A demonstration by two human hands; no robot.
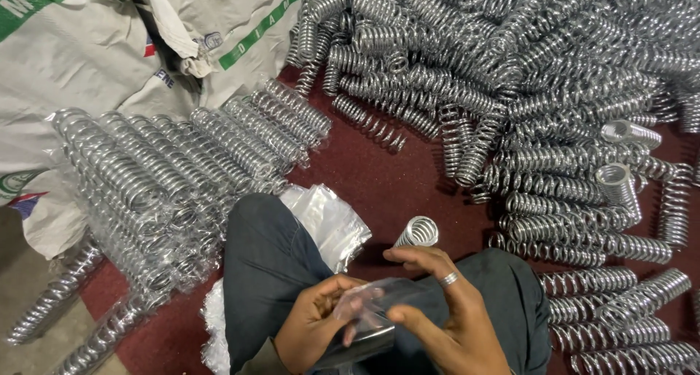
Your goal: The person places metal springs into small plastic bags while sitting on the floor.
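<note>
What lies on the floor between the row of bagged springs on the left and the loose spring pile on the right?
Mostly bare dark red mat in the head view; nearer the person, empty clear bags.

Two hands are in view, the left hand (313, 327) at six o'clock and the right hand (445, 316) just beside it toward five. One ring (449, 279) sits on the right hand. One clear plastic sleeve (372, 309) lies between them, and one spring (417, 233) stands just above the right hand. Loose chrome springs (510, 90) from twelve to four o'clock are too many and too tangled to count. Bagged springs (182, 163) at nine o'clock number well over ten. At least two white sacks (109, 47) lie at eleven. One stack of empty bags (328, 218) sits near centre.
</note>
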